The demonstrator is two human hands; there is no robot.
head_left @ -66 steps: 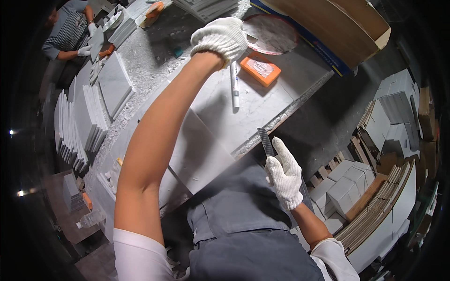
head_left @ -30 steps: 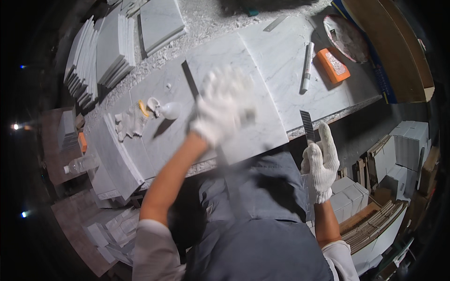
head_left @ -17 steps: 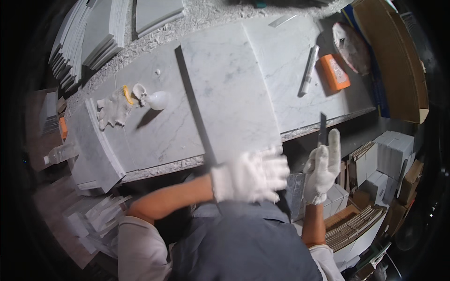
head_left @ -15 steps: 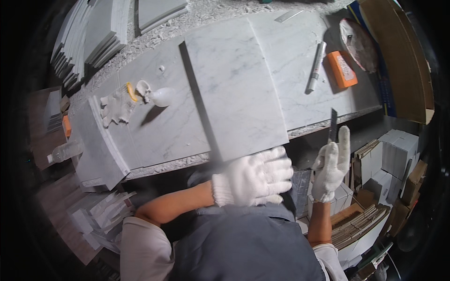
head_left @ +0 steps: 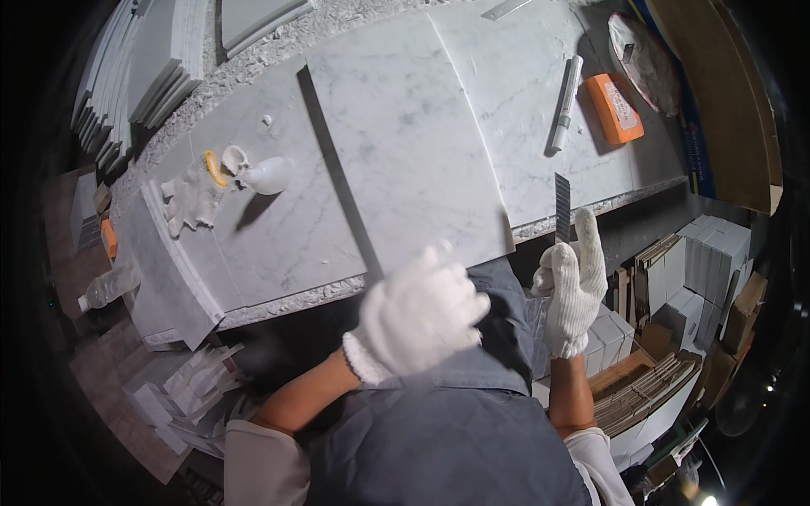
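Observation:
A white knitted glove covers my left hand (head_left: 422,312), which is smeared by motion at the near edge of a marble tile (head_left: 405,143). Its fingers look loosely apart, and nothing shows in them. My right hand (head_left: 572,291), gloved too, is closed around a snap-off knife blade (head_left: 563,207) that points up, away from me. Its index finger sticks out straight; whatever handle the blade has is hidden by the glove. The veined grey-white tile lies on a larger marble surface (head_left: 253,244), its near end reaching over the bench's front edge.
Right of the tile lie a silver marker (head_left: 565,105), an orange block (head_left: 614,110) and a round dusty dish (head_left: 643,63). A small white squeeze bottle (head_left: 268,175) and a crumpled glove (head_left: 192,198) sit left. Tile stacks (head_left: 164,67) stand far left; boxes (head_left: 713,253) are at right.
My left hand has moved left and is less flat than before. The right hand with the knife blade has shifted left, and the blade's flat side now faces me more. The whole view has shifted slightly.

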